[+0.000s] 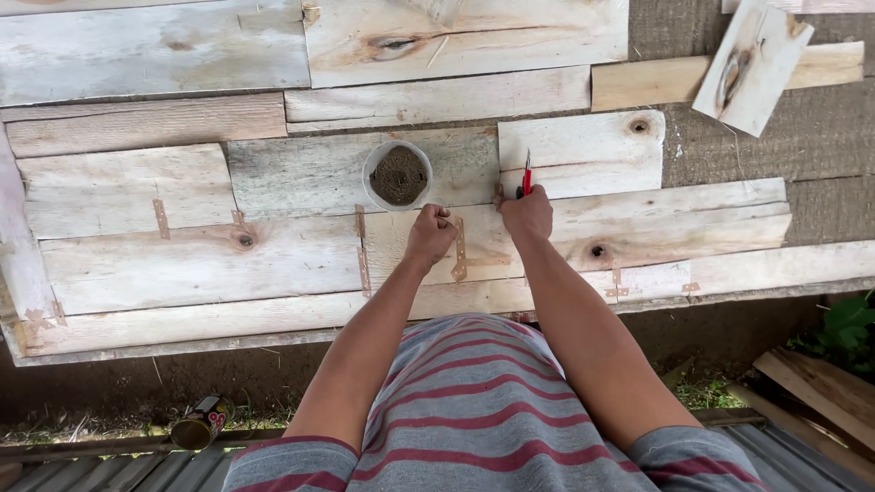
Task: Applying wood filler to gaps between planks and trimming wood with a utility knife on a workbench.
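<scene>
The red-handled tool [526,175] stands up out of my right hand [527,215], its slim handle pointing away from me over a pale board; my fingers are wrapped tight around its lower part, so I cannot see its working end. My left hand [430,233] is curled into a loose fist just beside the right one, knuckles down on the wood. Whether it pinches anything small I cannot tell.

Both hands rest on a rough tabletop [182,264] patched together from weathered planks of different widths, grey-white and tan, with dark knots and rusty metal strips [459,251] nailed across the joints. One such strip runs between my hands. Just beyond my left hand sits a round white tub [398,175] filled with dark, grainy stuff, touching neither hand.

A short loose offcut [753,64] lies tilted at the far right corner, over coarse grey ground. Below the near edge of the planks there is bare earth with bits of grass, a small can [202,422] lying on its side to my left, and more boards [820,387] stacked by green leaves to my right. My striped grey and red shirt [478,410] fills the bottom.
</scene>
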